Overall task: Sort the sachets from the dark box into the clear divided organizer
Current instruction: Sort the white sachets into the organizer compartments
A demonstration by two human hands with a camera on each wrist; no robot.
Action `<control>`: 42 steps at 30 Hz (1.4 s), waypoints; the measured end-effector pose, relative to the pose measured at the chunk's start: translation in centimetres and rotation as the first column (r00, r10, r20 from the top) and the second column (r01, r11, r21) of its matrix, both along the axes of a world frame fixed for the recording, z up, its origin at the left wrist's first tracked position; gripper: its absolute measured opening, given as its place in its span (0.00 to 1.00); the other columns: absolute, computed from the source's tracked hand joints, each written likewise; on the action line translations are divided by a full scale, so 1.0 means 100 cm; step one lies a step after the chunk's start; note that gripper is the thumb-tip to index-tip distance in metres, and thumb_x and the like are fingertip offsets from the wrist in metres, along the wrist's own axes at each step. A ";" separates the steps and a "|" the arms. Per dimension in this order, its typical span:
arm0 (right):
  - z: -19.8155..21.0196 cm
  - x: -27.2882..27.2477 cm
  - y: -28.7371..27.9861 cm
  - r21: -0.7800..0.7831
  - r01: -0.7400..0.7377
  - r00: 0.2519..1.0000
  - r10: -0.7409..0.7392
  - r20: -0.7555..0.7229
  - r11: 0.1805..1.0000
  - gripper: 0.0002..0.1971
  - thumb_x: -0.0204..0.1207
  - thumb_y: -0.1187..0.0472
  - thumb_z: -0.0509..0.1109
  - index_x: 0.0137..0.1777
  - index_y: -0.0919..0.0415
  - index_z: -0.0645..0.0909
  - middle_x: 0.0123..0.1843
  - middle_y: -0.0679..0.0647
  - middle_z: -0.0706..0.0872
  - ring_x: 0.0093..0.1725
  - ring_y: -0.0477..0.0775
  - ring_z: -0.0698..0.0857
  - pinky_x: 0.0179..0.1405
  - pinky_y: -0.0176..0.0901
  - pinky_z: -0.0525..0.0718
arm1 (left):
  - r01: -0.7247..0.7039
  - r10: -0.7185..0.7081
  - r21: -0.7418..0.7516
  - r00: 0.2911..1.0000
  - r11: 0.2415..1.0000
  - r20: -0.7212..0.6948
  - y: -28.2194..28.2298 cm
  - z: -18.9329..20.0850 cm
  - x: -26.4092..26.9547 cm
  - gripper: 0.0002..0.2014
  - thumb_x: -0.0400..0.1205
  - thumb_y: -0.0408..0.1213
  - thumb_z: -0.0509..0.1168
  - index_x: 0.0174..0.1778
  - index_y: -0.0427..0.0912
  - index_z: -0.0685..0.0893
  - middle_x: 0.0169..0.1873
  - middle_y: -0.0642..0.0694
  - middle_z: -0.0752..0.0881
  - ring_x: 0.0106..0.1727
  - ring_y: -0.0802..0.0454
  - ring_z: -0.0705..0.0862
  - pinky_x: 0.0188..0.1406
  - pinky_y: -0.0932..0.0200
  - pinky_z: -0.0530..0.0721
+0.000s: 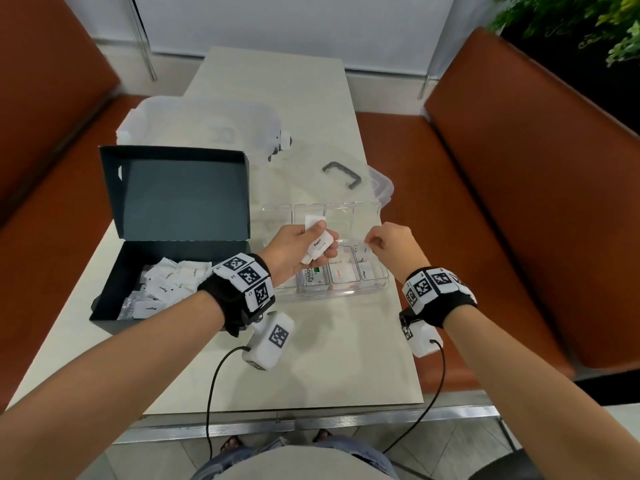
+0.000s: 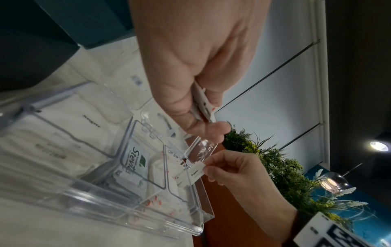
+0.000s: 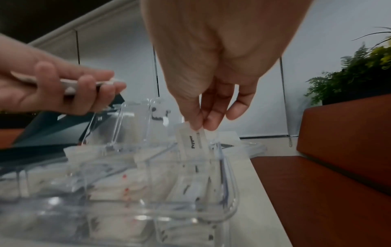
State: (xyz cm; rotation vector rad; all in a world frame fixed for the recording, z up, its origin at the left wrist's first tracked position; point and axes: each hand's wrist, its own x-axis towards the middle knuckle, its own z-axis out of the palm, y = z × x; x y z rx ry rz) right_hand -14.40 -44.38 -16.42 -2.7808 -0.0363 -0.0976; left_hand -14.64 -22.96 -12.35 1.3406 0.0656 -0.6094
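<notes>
The dark box (image 1: pixel 114 303) lies open at the left with several white sachets (image 1: pixel 166 282) in it. To its right stands the clear divided organizer (image 1: pixel 375 287), lid raised, with sachets in its near compartments, one marked Stevia (image 2: pixel 135 160). My left hand (image 1: pixel 304 244) hovers over the organizer's left half and grips a small bundle of sachets (image 1: pixel 318 247). My right hand (image 3: pixel 201 127) pinches one pepper sachet (image 3: pixel 192 142) by its top edge over the rightmost near compartment; its lower end dips between the clear walls.
A large clear lidded tub (image 1: pixel 201 123) sits behind the dark box, and a clear lid with a grey handle (image 1: pixel 341 174) lies behind the organizer. Orange bench seats (image 1: pixel 502 202) flank the pale table (image 1: pixel 311 358). Plants (image 1: pixel 588 26) stand at the far right.
</notes>
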 end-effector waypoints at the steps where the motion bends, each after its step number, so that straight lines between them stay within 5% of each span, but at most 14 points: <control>1: -0.002 -0.001 0.003 -0.017 -0.007 1.000 0.007 0.012 1.000 0.09 0.79 0.68 0.64 0.49 0.63 0.86 0.43 0.56 0.83 0.41 0.58 0.83 0.42 0.48 0.83 | 0.002 -0.002 -0.001 1.000 1.000 0.002 0.001 0.001 -0.001 0.19 0.88 0.42 0.58 0.59 0.28 0.83 0.46 0.36 0.87 0.47 0.46 0.87 0.34 0.66 0.86; 5: -0.008 -0.005 0.009 -0.093 -0.024 0.999 0.026 0.023 0.995 0.07 0.80 0.67 0.65 0.49 0.64 0.86 0.46 0.59 0.83 0.43 0.63 0.83 0.48 0.55 0.82 | 0.001 -0.001 0.004 1.000 1.000 0.004 0.003 0.001 -0.003 0.19 0.88 0.42 0.58 0.61 0.27 0.82 0.45 0.36 0.87 0.48 0.46 0.87 0.36 0.65 0.86; 20: -0.014 -0.009 0.011 -0.149 0.023 1.000 -0.019 0.024 0.989 0.02 0.79 0.67 0.67 0.45 0.62 0.80 0.42 0.56 0.81 0.40 0.59 0.79 0.49 0.48 0.72 | 0.012 -0.012 0.021 1.000 1.000 0.010 0.005 -0.002 -0.006 0.20 0.88 0.42 0.58 0.61 0.27 0.83 0.48 0.34 0.86 0.44 0.48 0.86 0.30 0.68 0.83; 23: -0.005 -0.010 0.013 -0.049 0.042 0.996 -0.038 0.081 0.998 0.02 0.78 0.64 0.69 0.45 0.62 0.80 0.41 0.53 0.80 0.39 0.56 0.80 0.50 0.49 0.77 | 0.020 -0.020 0.025 1.000 0.999 0.000 0.005 -0.002 -0.005 0.20 0.87 0.44 0.59 0.61 0.28 0.83 0.49 0.34 0.87 0.42 0.50 0.87 0.28 0.69 0.83; 28: 0.024 -0.018 0.036 0.320 0.031 0.995 -0.061 0.084 0.947 0.06 0.78 0.55 0.71 0.49 0.56 0.84 0.37 0.45 0.83 0.34 0.40 0.80 0.32 0.21 0.73 | 0.046 -0.046 0.005 0.999 0.999 -0.020 0.005 -0.001 -0.002 0.21 0.87 0.46 0.59 0.60 0.29 0.83 0.43 0.41 0.88 0.40 0.54 0.88 0.32 0.67 0.83; 31: 0.034 -0.029 0.055 0.482 0.036 0.999 -0.020 -0.039 0.875 0.13 0.73 0.46 0.74 0.52 0.50 0.83 0.41 0.46 0.86 0.38 0.43 0.85 0.32 0.25 0.75 | 0.054 -0.053 0.013 0.998 0.998 -0.043 0.003 0.002 -0.001 0.22 0.87 0.48 0.58 0.59 0.30 0.82 0.41 0.41 0.88 0.37 0.54 0.89 0.32 0.66 0.85; 37: 0.032 -0.030 0.067 0.598 0.099 0.995 -0.099 -0.032 0.795 0.14 0.69 0.56 0.80 0.52 0.58 0.85 0.48 0.52 0.87 0.41 0.54 0.88 0.42 0.35 0.85 | 0.052 -0.057 -0.045 0.991 0.998 -0.121 -0.001 0.006 0.001 0.15 0.89 0.42 0.56 0.57 0.34 0.82 0.41 0.39 0.90 0.39 0.47 0.91 0.31 0.59 0.87; 42: 0.031 -0.025 0.052 0.596 0.108 0.989 -0.146 0.015 0.796 0.04 0.69 0.58 0.79 0.41 0.54 0.87 0.39 0.45 0.88 0.29 0.37 0.81 0.31 0.26 0.76 | 0.069 -0.075 -0.060 0.991 0.996 -0.110 -0.002 0.005 0.001 0.15 0.89 0.39 0.55 0.54 0.31 0.81 0.43 0.37 0.91 0.45 0.45 0.92 0.30 0.62 0.86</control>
